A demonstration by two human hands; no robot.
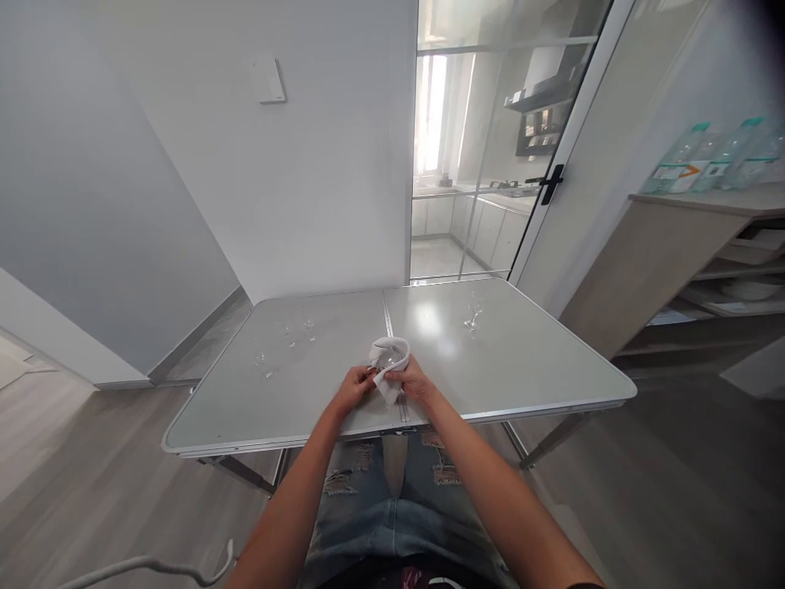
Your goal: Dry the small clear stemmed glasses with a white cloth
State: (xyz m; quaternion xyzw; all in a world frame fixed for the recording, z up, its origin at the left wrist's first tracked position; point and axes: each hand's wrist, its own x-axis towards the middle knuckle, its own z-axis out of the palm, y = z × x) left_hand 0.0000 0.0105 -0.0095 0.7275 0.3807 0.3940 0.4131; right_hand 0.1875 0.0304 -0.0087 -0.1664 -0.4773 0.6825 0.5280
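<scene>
left hand fingers closed on glass | right hand fingers gripping cloth wrapped round it, over worktop centre seam | one glass right of cloth, several glasses left | judged mid-wipe, those probably remain

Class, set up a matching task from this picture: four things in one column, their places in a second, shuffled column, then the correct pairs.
Things:
1. white cloth
2. lone wine glass
3. group of glasses
4. plastic bottles

Places:
A. left half of the table
B. on the wooden shelf unit
C. between both hands
D. right half of the table

Pairs: 1-C, 2-D, 3-A, 4-B
</scene>
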